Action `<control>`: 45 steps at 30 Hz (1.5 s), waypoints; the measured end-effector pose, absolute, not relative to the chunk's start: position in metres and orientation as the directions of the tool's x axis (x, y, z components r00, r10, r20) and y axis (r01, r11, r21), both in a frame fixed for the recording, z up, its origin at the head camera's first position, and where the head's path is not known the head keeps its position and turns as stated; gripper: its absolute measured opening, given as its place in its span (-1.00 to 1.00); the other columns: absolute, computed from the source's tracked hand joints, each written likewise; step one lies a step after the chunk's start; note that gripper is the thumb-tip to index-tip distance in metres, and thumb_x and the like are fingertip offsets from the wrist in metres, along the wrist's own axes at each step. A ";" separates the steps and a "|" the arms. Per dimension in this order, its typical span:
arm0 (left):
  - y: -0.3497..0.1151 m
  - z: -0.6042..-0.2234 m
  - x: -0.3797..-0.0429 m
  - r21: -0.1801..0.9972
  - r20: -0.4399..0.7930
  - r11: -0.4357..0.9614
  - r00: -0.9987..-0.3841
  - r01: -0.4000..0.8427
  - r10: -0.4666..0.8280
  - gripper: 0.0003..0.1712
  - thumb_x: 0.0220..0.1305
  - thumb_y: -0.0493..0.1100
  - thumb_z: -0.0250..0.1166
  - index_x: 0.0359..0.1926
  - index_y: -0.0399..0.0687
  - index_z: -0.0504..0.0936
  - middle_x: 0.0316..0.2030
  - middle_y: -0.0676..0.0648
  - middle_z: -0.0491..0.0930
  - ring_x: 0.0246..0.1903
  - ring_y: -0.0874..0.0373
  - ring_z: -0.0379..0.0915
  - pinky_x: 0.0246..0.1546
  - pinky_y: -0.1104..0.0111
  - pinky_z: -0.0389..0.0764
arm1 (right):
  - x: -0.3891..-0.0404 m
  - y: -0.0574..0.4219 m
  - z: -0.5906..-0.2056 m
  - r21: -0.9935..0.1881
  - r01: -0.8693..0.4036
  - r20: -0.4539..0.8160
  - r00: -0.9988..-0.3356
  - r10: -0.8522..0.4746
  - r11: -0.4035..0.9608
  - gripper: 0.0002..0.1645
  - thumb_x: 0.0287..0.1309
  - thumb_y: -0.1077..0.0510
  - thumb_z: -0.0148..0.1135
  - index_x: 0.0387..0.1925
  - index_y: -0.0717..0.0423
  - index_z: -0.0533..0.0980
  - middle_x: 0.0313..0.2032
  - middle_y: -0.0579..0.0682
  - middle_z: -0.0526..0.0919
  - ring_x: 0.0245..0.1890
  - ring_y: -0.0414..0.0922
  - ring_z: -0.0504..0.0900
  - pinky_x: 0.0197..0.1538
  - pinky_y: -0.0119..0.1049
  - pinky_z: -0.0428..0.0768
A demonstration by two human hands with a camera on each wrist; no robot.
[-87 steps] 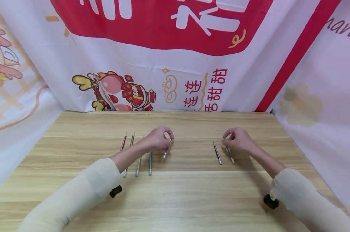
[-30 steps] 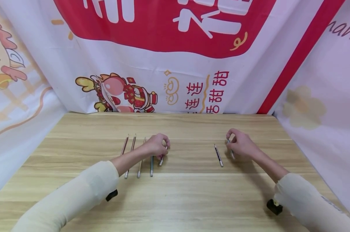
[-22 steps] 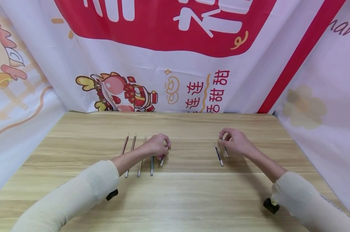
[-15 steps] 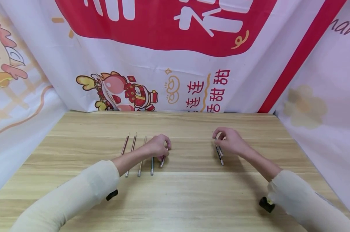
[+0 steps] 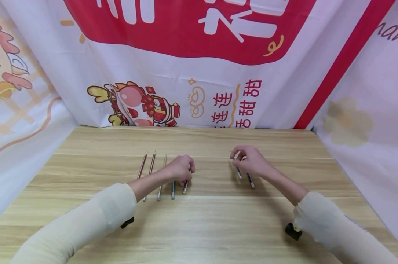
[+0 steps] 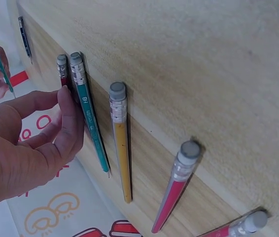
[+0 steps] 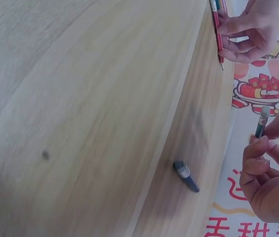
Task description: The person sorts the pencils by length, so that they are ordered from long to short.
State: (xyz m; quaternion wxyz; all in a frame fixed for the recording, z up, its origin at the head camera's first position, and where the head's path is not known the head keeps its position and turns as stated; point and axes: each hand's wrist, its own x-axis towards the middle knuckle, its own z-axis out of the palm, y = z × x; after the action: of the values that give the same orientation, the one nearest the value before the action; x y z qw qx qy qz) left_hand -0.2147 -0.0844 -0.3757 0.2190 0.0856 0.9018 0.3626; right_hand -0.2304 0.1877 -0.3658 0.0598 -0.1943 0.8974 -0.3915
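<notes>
In the head view my left hand [image 5: 181,169] pinches a red pencil [image 5: 185,187] at the right end of a row of pencils. Its eraser end [image 6: 62,60] lies right beside a green pencil [image 6: 87,106] in the left wrist view. Further along the row are a yellow pencil [image 6: 122,153], a red pencil [image 6: 171,192] and another red one [image 6: 233,229]. My right hand [image 5: 251,160] holds a second green pencil [image 7: 261,126] between thumb and fingers, raised over the table. Partly under that hand, a dark pencil [image 5: 250,180] lies on the wood.
The wooden table [image 5: 199,227] runs back to a white and red printed cloth [image 5: 185,66]. More printed cloth hangs at the left [image 5: 20,91] and right [image 5: 367,110] sides. A black wrist camera [image 5: 293,231] sits below my right cuff.
My right hand has lifted the green pencil and carried it left, past the dark pencil. My left hand has drawn the red pencil left and nearer, alongside the row.
</notes>
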 end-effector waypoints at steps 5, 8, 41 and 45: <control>-0.085 -0.374 -0.213 0.695 -0.334 0.719 -0.889 -0.007 0.313 -0.75 0.08 -0.62 0.35 -0.22 -0.39 0.58 -0.43 -0.21 0.60 -0.64 0.11 0.56 -0.57 0.38 0.75 | -0.230 0.179 -0.369 -0.737 -0.300 0.036 -0.913 -0.407 0.606 -0.83 0.11 0.38 0.27 -0.21 0.31 0.62 -0.49 0.02 0.64 -0.44 -0.16 0.56 -0.40 -0.38 0.52; -0.085 -0.373 -0.212 0.700 -0.339 0.714 -0.887 -0.016 0.313 -0.75 0.07 -0.61 0.40 -0.22 -0.41 0.58 -0.46 -0.21 0.62 -0.64 0.09 0.58 -0.56 0.36 0.77 | -0.230 0.173 -0.371 -0.747 -0.304 0.036 -0.906 -0.421 0.591 -0.85 0.10 0.38 0.30 -0.24 0.29 0.62 -0.51 0.01 0.64 -0.45 -0.17 0.55 -0.40 -0.39 0.51; -0.095 -0.373 -0.212 0.701 -0.328 0.714 -0.887 0.003 0.325 -0.74 0.07 -0.53 0.50 -0.25 -0.41 0.60 -0.56 -0.19 0.64 -0.73 0.17 0.53 -0.61 0.37 0.75 | -0.231 0.116 -0.390 -0.822 -0.262 -0.051 -0.850 -0.524 0.505 -0.85 0.12 0.39 0.36 -0.23 0.31 0.64 -0.50 0.02 0.67 -0.52 -0.24 0.55 -0.48 -0.45 0.55; -0.096 -0.373 -0.213 0.706 -0.324 0.708 -0.888 0.004 0.328 -0.74 0.07 -0.53 0.50 -0.24 -0.42 0.60 -0.57 -0.19 0.64 -0.73 0.17 0.54 -0.60 0.36 0.75 | -0.231 0.108 -0.393 -0.814 -0.261 -0.062 -0.849 -0.525 0.519 -0.86 0.11 0.40 0.38 -0.25 0.28 0.64 -0.51 0.00 0.68 -0.54 -0.24 0.55 -0.49 -0.46 0.54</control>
State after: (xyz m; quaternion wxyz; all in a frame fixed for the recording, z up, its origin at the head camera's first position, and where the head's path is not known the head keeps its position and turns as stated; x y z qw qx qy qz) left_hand -0.2128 -0.0958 -0.3734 0.2184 0.0924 0.8979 0.3708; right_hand -0.2313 0.1083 -0.3932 0.1520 -0.2290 0.8581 -0.4337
